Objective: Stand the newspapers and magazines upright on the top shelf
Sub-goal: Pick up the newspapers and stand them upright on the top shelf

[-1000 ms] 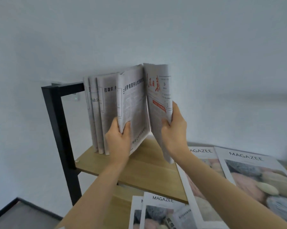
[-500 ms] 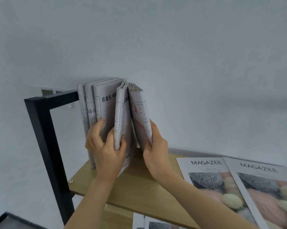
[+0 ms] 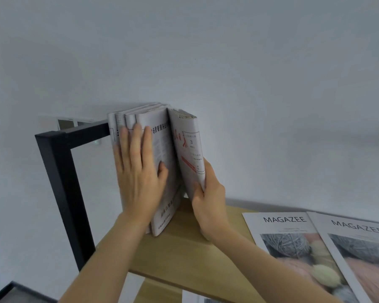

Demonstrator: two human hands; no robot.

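Note:
Several folded newspapers (image 3: 162, 138) stand upright at the left end of the wooden top shelf (image 3: 184, 248), leaning against the black metal frame (image 3: 57, 171). My left hand (image 3: 138, 171) lies flat against their front edges, fingers spread, pressing them toward the frame. My right hand (image 3: 208, 200) grips the lower edge of the rightmost newspaper (image 3: 189, 149), the one with red print, which tilts slightly right with a gap beneath it. Two "MAGAZEE" magazines (image 3: 293, 241) lie flat on the shelf at the right.
A white wall rises right behind the shelf. A lower wooden shelf (image 3: 153, 291) shows beneath, with the edge of another magazine (image 3: 197, 299) on it. A dark floor edge (image 3: 7, 291) is at the bottom left.
The newspapers have been pushed together to the left into a tight upright row. My left hand has gone from gripping one paper to lying flat on the stack. The view rose.

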